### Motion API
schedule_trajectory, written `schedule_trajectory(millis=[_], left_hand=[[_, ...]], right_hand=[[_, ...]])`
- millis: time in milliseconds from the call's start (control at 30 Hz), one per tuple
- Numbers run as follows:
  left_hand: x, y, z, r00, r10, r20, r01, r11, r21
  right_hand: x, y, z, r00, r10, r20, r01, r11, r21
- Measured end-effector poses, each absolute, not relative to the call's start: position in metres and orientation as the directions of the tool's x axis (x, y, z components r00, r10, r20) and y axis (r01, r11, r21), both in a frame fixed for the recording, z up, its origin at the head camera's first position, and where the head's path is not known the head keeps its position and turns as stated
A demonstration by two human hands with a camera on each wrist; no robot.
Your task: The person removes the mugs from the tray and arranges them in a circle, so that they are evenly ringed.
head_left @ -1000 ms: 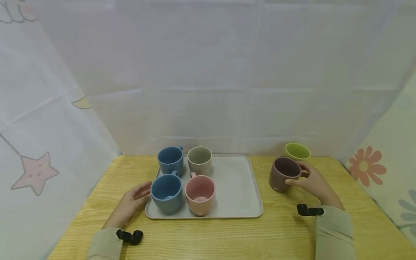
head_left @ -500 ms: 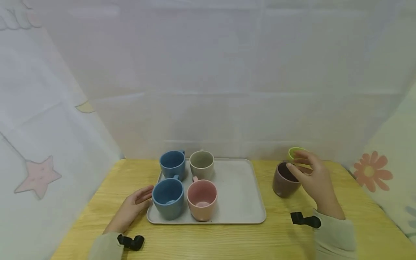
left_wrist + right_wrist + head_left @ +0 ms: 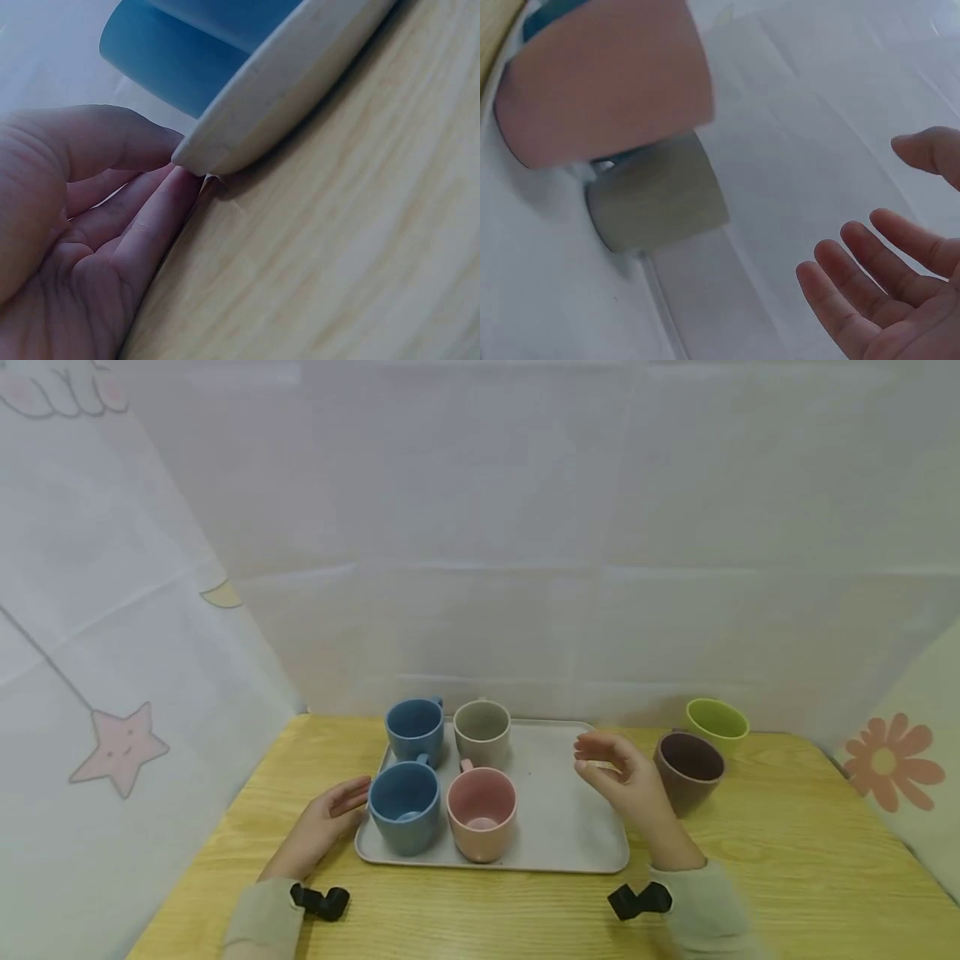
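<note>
At the left edge of a pale rectangular tray (image 3: 562, 827), my left hand (image 3: 318, 827) holds the rim. In the left wrist view, the thumb lies against the tray rim (image 3: 262, 97) and the fingertips reach its underside. My right hand (image 3: 626, 785) hovers over the tray's right edge with nothing in it; its fingers are spread and loosely bent in the right wrist view. On the tray stand a front blue mug (image 3: 405, 831), a back blue mug (image 3: 412, 747), a grey-green mug (image 3: 482, 747) and a pink mug (image 3: 482, 835), their handles pointing away.
Right of the tray, a purple-brown mug (image 3: 682, 789) stands on the wooden table (image 3: 480, 918). A lime-green cup (image 3: 727, 727) is just behind it. White cloth (image 3: 480, 527) hangs behind the table and along the sides.
My right hand has let go of the purple-brown mug and moved left to the tray's right edge. The purple-brown mug stays on the table. My left hand keeps its place at the tray.
</note>
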State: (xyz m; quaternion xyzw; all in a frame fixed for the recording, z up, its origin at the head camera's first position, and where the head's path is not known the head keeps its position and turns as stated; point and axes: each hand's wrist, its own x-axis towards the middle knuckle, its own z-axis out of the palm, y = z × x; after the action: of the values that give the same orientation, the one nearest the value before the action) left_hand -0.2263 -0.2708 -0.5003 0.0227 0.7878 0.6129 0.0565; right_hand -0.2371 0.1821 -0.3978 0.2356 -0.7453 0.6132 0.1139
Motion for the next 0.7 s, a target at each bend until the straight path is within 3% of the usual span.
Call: schedule_trajectory(millis=[233,467,700], left_hand=[[-0.226,-0.269,-0.500,-0.992,0.109,-0.061,-0.034,0.240,0.970],[-0.224,-0.272,-0.500,-0.992,0.115,-0.044,-0.015,0.247,0.969],[-0.227,-0.271,-0.502,-0.992,0.114,-0.055,-0.028,0.230,0.973]], right_hand=[[-0.231,0.145,-0.425,-0.856,-0.383,0.347,-0.419,0.121,-0.900],[-0.221,0.111,-0.452,-0.892,-0.404,0.203,-0.304,0.202,-0.931],[-0.221,0.092,-0.452,-0.900,-0.398,0.179,-0.274,0.197,-0.941]])
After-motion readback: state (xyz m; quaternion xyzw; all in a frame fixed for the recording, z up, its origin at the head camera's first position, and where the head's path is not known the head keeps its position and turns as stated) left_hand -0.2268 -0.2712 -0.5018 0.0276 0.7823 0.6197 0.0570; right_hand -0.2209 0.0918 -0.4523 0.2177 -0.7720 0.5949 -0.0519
